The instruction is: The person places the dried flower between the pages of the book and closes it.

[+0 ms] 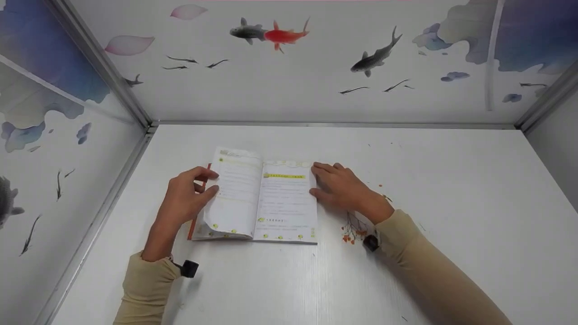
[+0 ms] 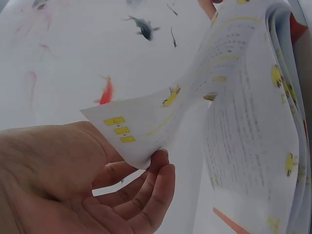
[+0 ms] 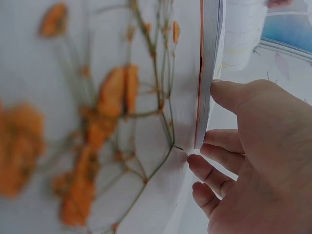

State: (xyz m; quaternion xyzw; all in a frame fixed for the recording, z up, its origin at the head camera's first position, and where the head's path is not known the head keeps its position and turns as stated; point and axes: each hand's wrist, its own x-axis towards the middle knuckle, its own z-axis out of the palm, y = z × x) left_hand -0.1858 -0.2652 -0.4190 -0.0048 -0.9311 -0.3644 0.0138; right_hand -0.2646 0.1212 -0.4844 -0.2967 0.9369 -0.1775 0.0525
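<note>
An open book point(image 1: 286, 203) with white printed pages and an orange-red cover lies on the white table. My left hand point(image 1: 183, 198) is at its left edge, pinching a page point(image 2: 156, 117). That page lifts and curves away from the ones beneath; my left thumb is largely hidden in the left wrist view. At the book's right edge rests my right hand point(image 1: 341, 189). In the right wrist view, the right thumb and fingertips point(image 3: 222, 141) touch the edge, fingers only slightly bent. Beside this hand lies a thin branched sprig point(image 3: 168, 156) with small orange pieces.
The white table point(image 1: 271, 284) is bounded by a metal-framed back wall point(image 1: 307, 90) and a left side wall point(image 1: 67, 180), both printed with fish and lotus petals. Small orange bits point(image 1: 380, 185) and dark specks are scattered on the right.
</note>
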